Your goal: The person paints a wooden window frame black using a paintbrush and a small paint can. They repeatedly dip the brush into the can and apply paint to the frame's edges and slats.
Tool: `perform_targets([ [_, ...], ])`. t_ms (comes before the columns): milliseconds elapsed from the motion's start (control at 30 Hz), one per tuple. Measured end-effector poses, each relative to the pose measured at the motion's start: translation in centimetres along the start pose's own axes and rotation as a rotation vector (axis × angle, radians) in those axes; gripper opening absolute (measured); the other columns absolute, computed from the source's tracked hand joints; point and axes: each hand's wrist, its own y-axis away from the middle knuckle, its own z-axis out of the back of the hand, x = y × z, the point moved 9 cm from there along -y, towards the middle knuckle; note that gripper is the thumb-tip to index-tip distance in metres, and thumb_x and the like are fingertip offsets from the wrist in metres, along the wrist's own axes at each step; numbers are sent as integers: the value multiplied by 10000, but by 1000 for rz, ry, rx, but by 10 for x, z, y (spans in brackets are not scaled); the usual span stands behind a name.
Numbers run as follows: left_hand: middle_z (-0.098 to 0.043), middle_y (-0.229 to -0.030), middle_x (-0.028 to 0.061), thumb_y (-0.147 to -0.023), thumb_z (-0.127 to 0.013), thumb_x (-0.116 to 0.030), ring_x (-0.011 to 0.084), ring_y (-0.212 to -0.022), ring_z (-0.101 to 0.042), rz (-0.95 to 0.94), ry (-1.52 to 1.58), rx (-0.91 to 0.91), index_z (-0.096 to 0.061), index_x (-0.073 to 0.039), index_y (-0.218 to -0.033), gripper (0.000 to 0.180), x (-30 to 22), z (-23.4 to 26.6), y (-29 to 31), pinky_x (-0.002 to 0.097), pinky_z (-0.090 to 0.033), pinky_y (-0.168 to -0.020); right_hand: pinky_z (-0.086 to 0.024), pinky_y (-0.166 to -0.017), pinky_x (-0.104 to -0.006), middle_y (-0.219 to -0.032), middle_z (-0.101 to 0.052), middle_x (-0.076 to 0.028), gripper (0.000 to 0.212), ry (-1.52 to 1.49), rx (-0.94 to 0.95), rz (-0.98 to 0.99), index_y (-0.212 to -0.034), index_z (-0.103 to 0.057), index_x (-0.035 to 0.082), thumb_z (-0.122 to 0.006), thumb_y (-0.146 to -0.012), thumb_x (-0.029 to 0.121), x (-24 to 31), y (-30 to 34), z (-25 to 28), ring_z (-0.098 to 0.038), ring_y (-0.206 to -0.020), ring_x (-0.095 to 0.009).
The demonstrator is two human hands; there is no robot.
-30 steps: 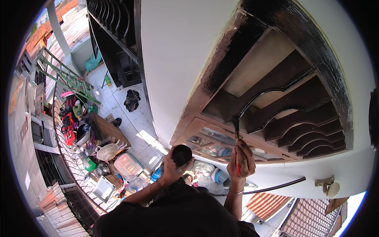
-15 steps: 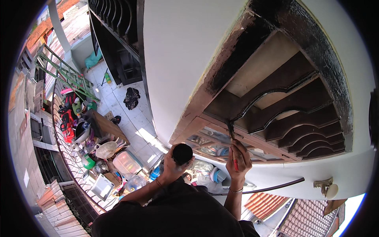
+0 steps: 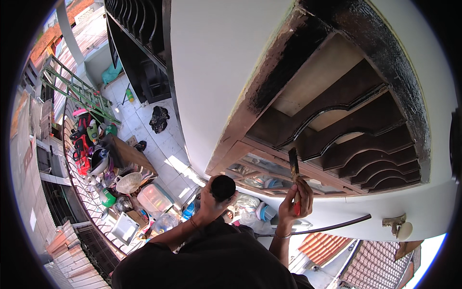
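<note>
My right hand (image 3: pixel 297 201) is closed round the handle of a paintbrush (image 3: pixel 294 166), whose dark bristles point up toward the wooden window frame. A red part of the handle shows below my fingers. The brush overlaps the louvres in the picture; I cannot tell whether it touches them. In my left hand (image 3: pixel 211 204) is a small round container (image 3: pixel 222 188) with a black inside, probably of dark paint. Brown curved louvres (image 3: pixel 346 123) fill the upper part of the frame. Its frame (image 3: pixel 276 72) is partly coated black and partly bare brown.
Below the louvres are glass panes (image 3: pixel 260 168) in brown wood. A white wall (image 3: pixel 207 72) borders the frame. Far below left, a tiled floor (image 3: pixel 159 144) holds a green ladder (image 3: pixel 79 89), a plastic box (image 3: pixel 155 198) and much clutter. A wall lamp (image 3: pixel 403 230) sits at the right.
My right hand has shifted slightly right and down with the paintbrush, drawing the bristles away from the left end of a louvre. My left hand and the container stay nearly still.
</note>
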Motion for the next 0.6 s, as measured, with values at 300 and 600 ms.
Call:
perform_targets([
  [300, -721, -941, 79, -775, -899, -128, 127, -865, -695, -99, -99, -13, -595, 7, -1151, 502, -3, 2, -3, 287, -560, -794, -499, -859, -382, -1114, -635, -149, 135, -190, -190, -353, -1037, -592, -35, -609, -1006, 96, -3, 50, -53, -633, -999, -266],
  [600, -715, -892, 89, -796, -867, -85, 167, -802, -703, -146, -133, -72, -610, 9, -1066, 385, -10, 13, -9, 309, -556, -757, -499, -907, -417, -1111, -647, -178, 88, -191, -208, -448, -1027, -632, -23, -607, -974, 43, 4, 56, -58, -632, -1009, -314],
])
